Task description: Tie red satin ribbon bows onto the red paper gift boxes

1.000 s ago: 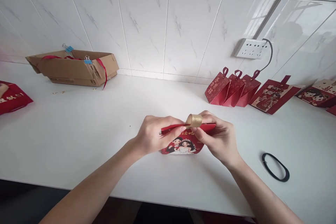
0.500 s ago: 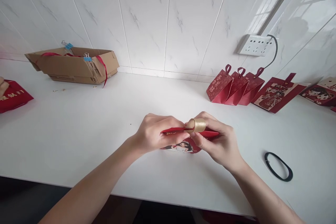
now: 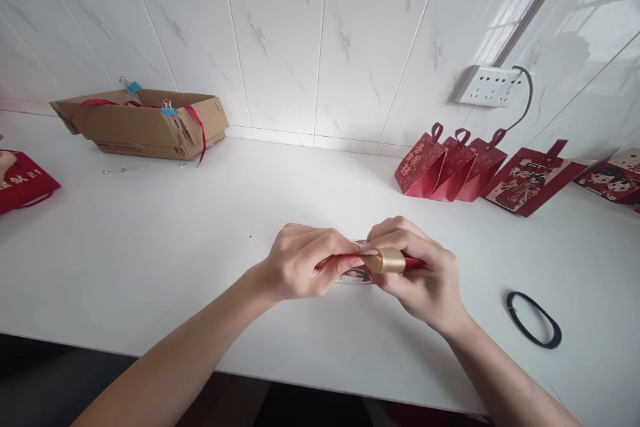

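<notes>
A red gift box with a cartoon figure on its front sits on the white table between my hands. My left hand pinches the left part of its top edge, thumb in front and fingers behind. On the right part, my right hand grips the same top edge. A gold ribbon loop sticks up from the top, next to my right thumb and fingers. Most of the box is covered by my hands.
Several red gift boxes stand at the back right, below a power strip. A black band lies on the right. A cardboard box with binder clips stands back left. Another person's hand touches a red bag.
Both hands have squeezed the top edge of the box narrower and flatter. My right hand and the gold loop have shifted slightly right and nearer to me.
</notes>
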